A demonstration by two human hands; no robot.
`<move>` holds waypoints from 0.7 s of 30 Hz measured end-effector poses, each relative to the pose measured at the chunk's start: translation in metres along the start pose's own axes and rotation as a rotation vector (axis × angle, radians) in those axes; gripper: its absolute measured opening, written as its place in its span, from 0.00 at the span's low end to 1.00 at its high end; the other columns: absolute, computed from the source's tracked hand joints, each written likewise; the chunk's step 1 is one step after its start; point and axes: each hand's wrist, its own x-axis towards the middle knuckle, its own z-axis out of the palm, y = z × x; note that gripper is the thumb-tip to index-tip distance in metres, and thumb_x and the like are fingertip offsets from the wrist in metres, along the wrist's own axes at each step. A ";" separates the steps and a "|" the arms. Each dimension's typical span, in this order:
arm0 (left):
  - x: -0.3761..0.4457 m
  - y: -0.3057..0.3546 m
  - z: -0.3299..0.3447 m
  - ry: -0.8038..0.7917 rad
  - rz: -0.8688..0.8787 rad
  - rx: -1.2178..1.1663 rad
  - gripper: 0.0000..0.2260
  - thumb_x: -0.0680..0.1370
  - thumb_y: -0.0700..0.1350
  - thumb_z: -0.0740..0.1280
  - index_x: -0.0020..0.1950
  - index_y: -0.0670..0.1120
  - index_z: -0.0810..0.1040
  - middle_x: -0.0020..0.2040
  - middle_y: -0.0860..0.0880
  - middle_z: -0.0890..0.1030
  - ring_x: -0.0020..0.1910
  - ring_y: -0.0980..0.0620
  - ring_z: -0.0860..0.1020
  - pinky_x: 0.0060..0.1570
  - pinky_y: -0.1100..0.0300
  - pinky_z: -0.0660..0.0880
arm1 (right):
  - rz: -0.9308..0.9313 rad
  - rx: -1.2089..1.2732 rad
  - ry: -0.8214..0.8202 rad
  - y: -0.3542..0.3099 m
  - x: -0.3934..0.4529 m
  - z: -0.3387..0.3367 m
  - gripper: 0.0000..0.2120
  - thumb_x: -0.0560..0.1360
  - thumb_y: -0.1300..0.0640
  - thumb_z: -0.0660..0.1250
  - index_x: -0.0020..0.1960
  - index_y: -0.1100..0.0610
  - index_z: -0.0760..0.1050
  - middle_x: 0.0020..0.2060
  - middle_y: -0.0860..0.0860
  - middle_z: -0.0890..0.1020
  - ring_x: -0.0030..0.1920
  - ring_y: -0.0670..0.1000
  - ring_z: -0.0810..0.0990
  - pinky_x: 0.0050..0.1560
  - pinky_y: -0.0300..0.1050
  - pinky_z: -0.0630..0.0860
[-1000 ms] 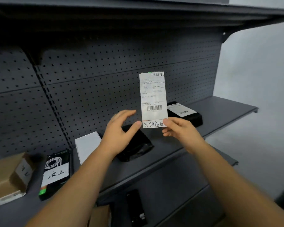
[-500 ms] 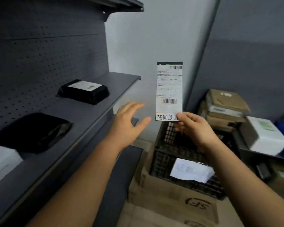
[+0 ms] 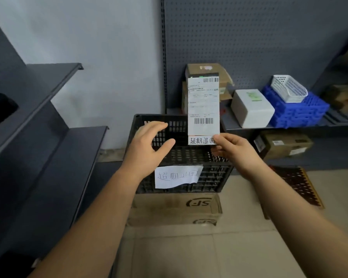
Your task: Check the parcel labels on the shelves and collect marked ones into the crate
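The right hand (image 3: pixel 234 150) pinches the bottom corner of a marked parcel (image 3: pixel 203 109), held upright just above the black crate (image 3: pixel 189 155). The left hand (image 3: pixel 149 145) hovers beside it, fingers spread and holding nothing. The crate's visible inside looks bare, so collecting seems barely begun: this parcel is not yet dropped in, and more shelf (image 3: pixel 48 81) parcels likely need checking.
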 end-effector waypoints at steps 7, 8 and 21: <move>0.019 -0.032 0.022 0.009 -0.095 0.052 0.19 0.78 0.50 0.69 0.68 0.47 0.75 0.66 0.54 0.74 0.66 0.56 0.70 0.67 0.59 0.65 | 0.042 -0.040 -0.071 0.028 0.049 0.002 0.10 0.78 0.50 0.67 0.52 0.54 0.83 0.47 0.51 0.86 0.45 0.48 0.82 0.58 0.51 0.79; 0.022 -0.038 0.021 0.006 -0.113 0.061 0.19 0.78 0.50 0.69 0.68 0.47 0.75 0.66 0.53 0.74 0.67 0.55 0.70 0.67 0.58 0.66 | 0.054 -0.039 -0.087 0.030 0.058 0.006 0.11 0.78 0.49 0.67 0.52 0.55 0.83 0.48 0.52 0.86 0.46 0.49 0.82 0.58 0.51 0.79; 0.100 -0.203 0.034 -0.145 -0.309 0.055 0.21 0.78 0.53 0.67 0.70 0.51 0.72 0.67 0.57 0.71 0.65 0.62 0.66 0.64 0.67 0.60 | 0.304 0.013 -0.115 0.100 0.197 0.091 0.11 0.78 0.52 0.67 0.51 0.59 0.82 0.41 0.54 0.84 0.41 0.49 0.80 0.45 0.39 0.79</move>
